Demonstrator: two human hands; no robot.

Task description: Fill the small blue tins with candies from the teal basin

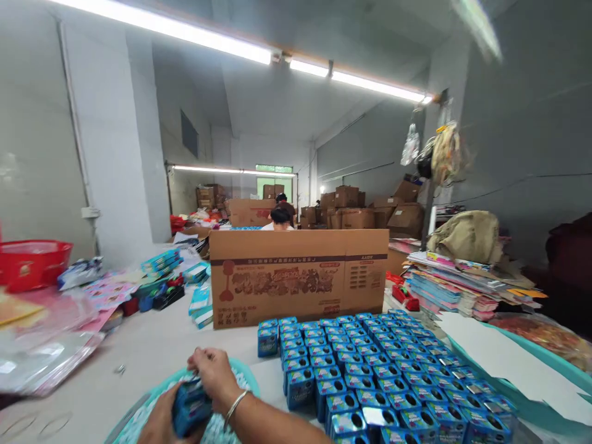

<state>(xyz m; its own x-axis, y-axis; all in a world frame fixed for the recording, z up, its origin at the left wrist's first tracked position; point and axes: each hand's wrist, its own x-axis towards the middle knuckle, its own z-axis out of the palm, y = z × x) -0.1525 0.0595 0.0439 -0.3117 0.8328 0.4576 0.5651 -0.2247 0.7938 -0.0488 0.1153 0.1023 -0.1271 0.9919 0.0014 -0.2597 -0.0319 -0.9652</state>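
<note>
My left hand [160,419] is wrapped round a small blue box [190,408], tilted above a teal basin [251,373]. Many small white pieces [224,427] fill the basin. Over the top of that box, my right hand [216,375] has its fingers pinched together; whatever they hold is too small to make out. A bangle circles the right wrist. To the right, many similar blue boxes [361,370] stand upright in close rows, most showing a dark round hole on top.
A long cardboard carton [300,280] stands across the table behind the boxes. At the right are a teal tray [531,394] with white card over it and stacked papers [462,283]. A red basket [34,265] and plastic bags [46,357] lie left. People sit beyond the carton.
</note>
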